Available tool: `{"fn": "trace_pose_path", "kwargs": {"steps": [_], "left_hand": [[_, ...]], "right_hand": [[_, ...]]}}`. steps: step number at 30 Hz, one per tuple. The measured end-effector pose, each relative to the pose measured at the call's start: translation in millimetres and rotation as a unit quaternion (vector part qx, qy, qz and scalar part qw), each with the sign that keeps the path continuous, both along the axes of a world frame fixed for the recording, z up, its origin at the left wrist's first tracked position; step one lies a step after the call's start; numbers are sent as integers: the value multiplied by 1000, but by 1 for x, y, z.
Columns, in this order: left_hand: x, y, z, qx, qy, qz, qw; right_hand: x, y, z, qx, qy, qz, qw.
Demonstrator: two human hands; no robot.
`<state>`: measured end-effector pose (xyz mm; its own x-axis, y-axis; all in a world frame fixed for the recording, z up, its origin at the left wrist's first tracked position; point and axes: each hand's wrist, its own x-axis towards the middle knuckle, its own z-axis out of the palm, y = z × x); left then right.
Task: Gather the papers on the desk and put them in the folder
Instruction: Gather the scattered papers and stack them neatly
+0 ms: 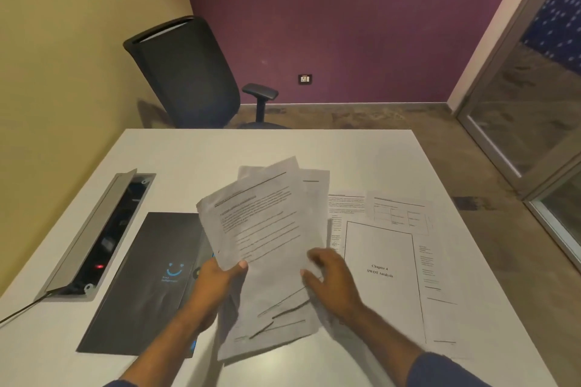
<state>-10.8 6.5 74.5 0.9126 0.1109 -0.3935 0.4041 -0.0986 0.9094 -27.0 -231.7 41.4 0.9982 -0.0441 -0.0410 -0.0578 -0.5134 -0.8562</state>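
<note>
My left hand (220,280) grips a loose fan of printed papers (264,223) lifted above the white desk (361,154), thumb on the top sheet. My right hand (330,280) rests on the lower sheets of that bunch, fingers spread. A black folder (151,276) with a blue smile logo lies flat and closed on the desk to the left of my hands, partly under the papers. More sheets stay on the desk at the right: a "Chapter 4 SWOT Analysis" page (383,276), a page with a table (399,214) and text pages beneath them.
An open cable box (103,236) with a raised grey lid and a red light is set into the desk at the left; a cable runs off the front left. A black office chair (188,72) stands behind the desk. A glass partition (534,104) is on the right.
</note>
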Motion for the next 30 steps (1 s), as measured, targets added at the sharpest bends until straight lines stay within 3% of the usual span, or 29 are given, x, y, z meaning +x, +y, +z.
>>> {"fn": "trace_pose_path", "kwargs": {"steps": [4,8,14,20,24,30], "left_hand": [[4,13,25,-22,-36,-36,998],[9,17,42,-25,-55,-76,995],[14,11,54,23,-68,-135,988],[16,11,57,-18,-108,-87,990],[15,15,53,-37,-144,-73,986],[14,2,41,-42,-151,-88,984]], "right_hand": [[27,-20,31,109,14,-84,990],[42,-30,66,234,72,7,970],[40,-16,84,226,77,48,970],[36,-14,95,232,28,35,972],[32,-20,102,249,-6,78,965],[29,-22,80,227,-14,21,974]]}}
